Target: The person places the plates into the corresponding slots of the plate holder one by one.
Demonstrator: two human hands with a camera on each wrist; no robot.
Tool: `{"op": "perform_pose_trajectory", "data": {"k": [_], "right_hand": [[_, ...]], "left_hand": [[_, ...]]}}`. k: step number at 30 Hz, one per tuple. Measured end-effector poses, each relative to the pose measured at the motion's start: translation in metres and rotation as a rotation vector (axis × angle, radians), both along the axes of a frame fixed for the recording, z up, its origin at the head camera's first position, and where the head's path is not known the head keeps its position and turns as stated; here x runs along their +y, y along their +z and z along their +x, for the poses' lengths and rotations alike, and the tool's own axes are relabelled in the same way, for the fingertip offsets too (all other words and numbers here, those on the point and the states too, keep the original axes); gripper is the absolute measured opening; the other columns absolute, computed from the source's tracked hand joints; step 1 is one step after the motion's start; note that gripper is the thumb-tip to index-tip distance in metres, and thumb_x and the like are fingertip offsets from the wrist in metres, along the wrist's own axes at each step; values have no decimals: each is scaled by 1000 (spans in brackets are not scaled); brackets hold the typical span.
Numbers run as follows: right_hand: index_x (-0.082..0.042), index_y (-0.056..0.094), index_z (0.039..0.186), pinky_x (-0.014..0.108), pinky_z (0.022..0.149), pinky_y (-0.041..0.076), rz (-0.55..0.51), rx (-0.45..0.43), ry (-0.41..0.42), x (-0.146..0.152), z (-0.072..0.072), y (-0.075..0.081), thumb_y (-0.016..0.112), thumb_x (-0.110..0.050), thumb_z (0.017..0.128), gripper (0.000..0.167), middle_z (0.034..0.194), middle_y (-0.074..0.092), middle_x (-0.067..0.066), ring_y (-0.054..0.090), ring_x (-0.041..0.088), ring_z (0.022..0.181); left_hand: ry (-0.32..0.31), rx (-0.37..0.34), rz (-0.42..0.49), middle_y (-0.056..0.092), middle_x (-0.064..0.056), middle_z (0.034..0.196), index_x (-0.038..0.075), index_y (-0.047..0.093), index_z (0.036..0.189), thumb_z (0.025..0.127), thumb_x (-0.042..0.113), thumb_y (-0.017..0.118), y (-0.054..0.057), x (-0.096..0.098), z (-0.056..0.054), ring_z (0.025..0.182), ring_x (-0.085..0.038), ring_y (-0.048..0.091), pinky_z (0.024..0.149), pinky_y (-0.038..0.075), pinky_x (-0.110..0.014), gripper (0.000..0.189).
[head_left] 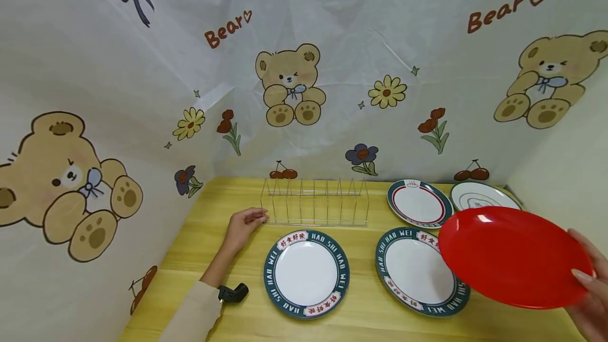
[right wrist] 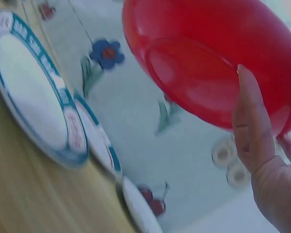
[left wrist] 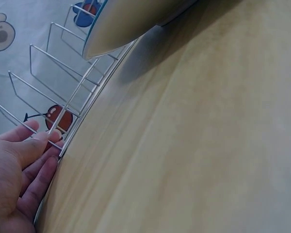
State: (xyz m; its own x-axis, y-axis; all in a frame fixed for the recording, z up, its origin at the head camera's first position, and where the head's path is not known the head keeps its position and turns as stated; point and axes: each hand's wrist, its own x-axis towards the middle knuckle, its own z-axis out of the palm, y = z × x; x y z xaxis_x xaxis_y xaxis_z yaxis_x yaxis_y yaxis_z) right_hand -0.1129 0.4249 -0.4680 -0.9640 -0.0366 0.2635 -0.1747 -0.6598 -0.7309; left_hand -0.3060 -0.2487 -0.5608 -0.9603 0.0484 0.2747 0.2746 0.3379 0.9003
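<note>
A red oval plate (head_left: pixel 513 257) is raised above the right side of the table, tilted, gripped at its right edge by my right hand (head_left: pixel 590 292). In the right wrist view the fingers (right wrist: pixel 254 116) lie against the underside of the plate (right wrist: pixel 194 73); the thumb is mostly hidden there. My left hand (head_left: pixel 244 224) is at the left end of a silver wire plate rack (head_left: pixel 313 220). Seen from the left wrist, thumb and fingers pinch the rack's end wire, and that hand (left wrist: pixel 14 165) rests low by the tabletop. The rack's slots hold no plates.
Two white plates with green lettered rims, a left one (head_left: pixel 306 273) and a right one (head_left: pixel 418 273), lie before the rack. Behind on the right are a red-ringed plate (head_left: pixel 418 203) and a white plate (head_left: pixel 480 195). A bear-print cloth (head_left: pixel 332 146) stands behind the wooden table (head_left: pixel 204 215).
</note>
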Motion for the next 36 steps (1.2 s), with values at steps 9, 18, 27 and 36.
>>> {"op": "perform_pose_trajectory", "data": {"k": [9, 18, 27, 36], "right_hand": [[-19, 22, 162, 48, 86, 55, 42, 114, 77, -79, -28, 49, 20, 11, 104, 65, 154, 45, -3, 65, 26, 118], [-20, 21, 163, 44, 86, 57, 200, 120, 95, -132, -57, 80, 28, 8, 105, 64, 154, 37, -1, 61, 20, 121], [-30, 26, 162, 44, 87, 57, 436, 40, 4, -195, -82, 97, 46, -4, 106, 65, 156, 33, -2, 51, 18, 128], [-32, 28, 160, 46, 83, 59, 488, -10, 28, -239, -107, 100, 57, -9, 104, 67, 150, 43, 5, 52, 22, 126]], "left_hand": [[27, 0, 13, 77, -5, 100, 8, 78, 108, 91, 6, 74, 0, 3, 1, 94, -19, 74, 83, 59, -23, 17], [27, -8, 9, 77, -3, 98, 10, 78, 106, 92, 9, 75, -2, 3, 3, 92, -17, 74, 81, 59, -23, 15], [53, -3, 3, 77, -2, 99, 11, 79, 105, 91, 9, 75, -1, 0, 4, 93, -17, 73, 81, 59, -23, 15], [33, 2, 19, 77, -4, 97, 10, 79, 104, 91, 7, 75, -1, 2, 3, 91, -19, 73, 79, 59, -22, 14]]}}
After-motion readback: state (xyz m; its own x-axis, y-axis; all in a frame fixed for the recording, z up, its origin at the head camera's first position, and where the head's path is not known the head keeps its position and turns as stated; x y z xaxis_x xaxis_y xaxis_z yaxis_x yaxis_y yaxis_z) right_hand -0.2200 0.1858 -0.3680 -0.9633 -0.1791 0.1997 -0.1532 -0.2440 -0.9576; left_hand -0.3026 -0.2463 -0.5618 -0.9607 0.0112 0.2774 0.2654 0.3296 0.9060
